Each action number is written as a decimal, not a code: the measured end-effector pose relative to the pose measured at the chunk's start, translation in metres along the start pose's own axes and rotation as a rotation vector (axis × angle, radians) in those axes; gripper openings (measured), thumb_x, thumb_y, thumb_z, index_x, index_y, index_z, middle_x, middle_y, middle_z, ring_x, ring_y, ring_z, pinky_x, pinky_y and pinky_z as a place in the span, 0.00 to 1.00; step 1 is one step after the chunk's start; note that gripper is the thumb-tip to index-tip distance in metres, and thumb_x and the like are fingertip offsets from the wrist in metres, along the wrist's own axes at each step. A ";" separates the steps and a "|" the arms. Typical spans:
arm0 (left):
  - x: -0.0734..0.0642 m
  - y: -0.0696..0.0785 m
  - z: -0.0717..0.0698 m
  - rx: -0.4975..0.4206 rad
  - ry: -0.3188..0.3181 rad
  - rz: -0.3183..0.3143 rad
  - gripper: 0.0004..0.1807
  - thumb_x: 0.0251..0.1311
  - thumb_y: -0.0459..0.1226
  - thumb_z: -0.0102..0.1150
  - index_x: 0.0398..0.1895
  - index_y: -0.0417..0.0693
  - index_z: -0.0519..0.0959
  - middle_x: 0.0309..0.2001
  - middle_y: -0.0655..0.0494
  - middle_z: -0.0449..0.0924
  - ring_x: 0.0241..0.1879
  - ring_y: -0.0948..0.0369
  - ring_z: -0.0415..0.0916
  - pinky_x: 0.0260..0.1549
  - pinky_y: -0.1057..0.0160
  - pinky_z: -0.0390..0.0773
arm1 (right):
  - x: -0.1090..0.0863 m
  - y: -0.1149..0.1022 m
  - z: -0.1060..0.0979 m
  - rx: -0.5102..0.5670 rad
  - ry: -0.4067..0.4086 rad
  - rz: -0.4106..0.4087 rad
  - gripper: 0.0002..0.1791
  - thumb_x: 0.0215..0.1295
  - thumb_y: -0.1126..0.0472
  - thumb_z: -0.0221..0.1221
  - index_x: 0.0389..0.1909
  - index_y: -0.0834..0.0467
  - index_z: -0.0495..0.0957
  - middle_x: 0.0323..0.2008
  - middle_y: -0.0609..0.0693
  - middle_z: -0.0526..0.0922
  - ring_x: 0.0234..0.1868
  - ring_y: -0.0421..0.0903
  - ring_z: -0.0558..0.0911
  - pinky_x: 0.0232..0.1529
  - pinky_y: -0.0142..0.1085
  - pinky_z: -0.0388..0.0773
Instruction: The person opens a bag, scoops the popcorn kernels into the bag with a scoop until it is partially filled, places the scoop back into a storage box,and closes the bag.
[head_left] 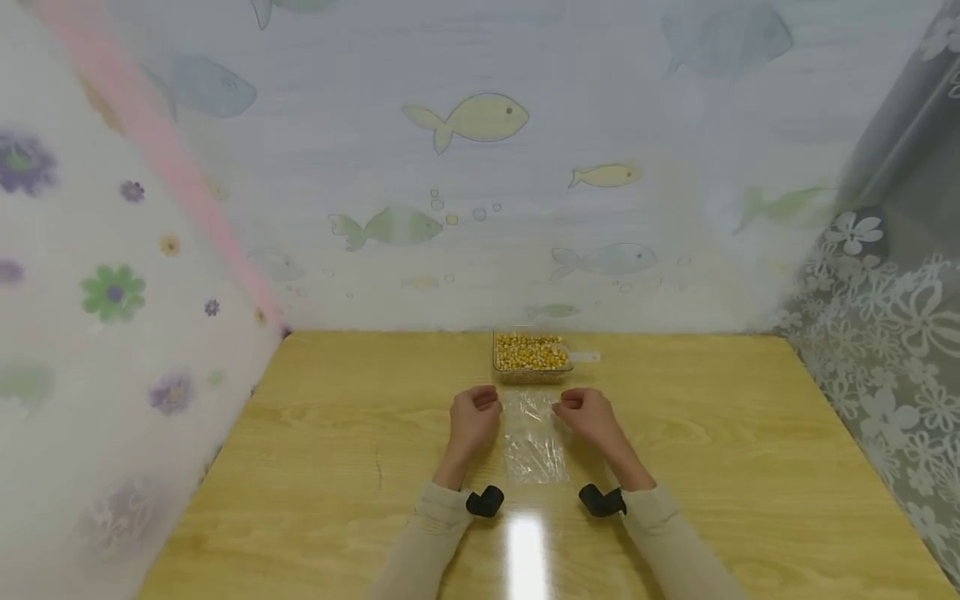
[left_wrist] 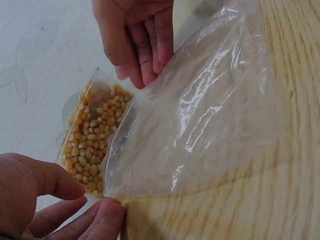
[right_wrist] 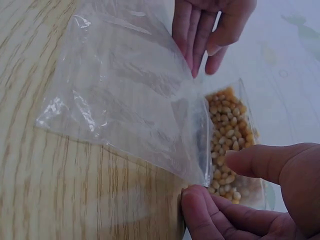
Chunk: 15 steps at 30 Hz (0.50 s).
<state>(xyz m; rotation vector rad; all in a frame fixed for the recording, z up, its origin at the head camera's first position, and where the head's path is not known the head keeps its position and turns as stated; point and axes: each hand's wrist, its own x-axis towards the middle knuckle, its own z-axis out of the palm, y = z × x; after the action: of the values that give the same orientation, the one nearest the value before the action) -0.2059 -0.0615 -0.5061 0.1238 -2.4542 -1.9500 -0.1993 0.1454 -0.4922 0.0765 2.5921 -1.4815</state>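
At the far corners of a clear plastic bag (head_left: 535,437), the left hand (head_left: 474,418) and right hand (head_left: 592,417) hold their fingertips against its edges, thumbs parted from loosely bent fingers. The bag lies on the wooden surface (head_left: 337,467); just beyond stands a clear container (head_left: 536,379) of corn kernels (head_left: 528,352), a white handle (head_left: 587,357) jutting rightward.

head view brightly lit, white glare reflected off tabletop (head_left: 315,467) near bottom edge, wall (head_left: 637,100) washed out, flowers (head_left: 22,162) at left blurred, wrist views dimmer, bag (left_wrist: 235,110) streaked with highlights, soft shadow cast beside it
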 end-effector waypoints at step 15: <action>0.017 -0.004 0.007 0.000 0.021 0.079 0.14 0.57 0.23 0.58 0.46 0.28 0.83 0.41 0.37 0.86 0.42 0.47 0.85 0.44 0.55 0.84 | 0.016 0.002 0.009 0.010 0.090 -0.036 0.15 0.63 0.66 0.63 0.46 0.73 0.82 0.38 0.62 0.86 0.42 0.58 0.85 0.45 0.48 0.83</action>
<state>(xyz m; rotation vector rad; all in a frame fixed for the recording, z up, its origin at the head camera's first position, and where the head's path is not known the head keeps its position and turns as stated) -0.2228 -0.0565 -0.5127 0.0465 -2.4070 -1.9077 -0.2137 0.1382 -0.5008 0.1003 2.6702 -1.5373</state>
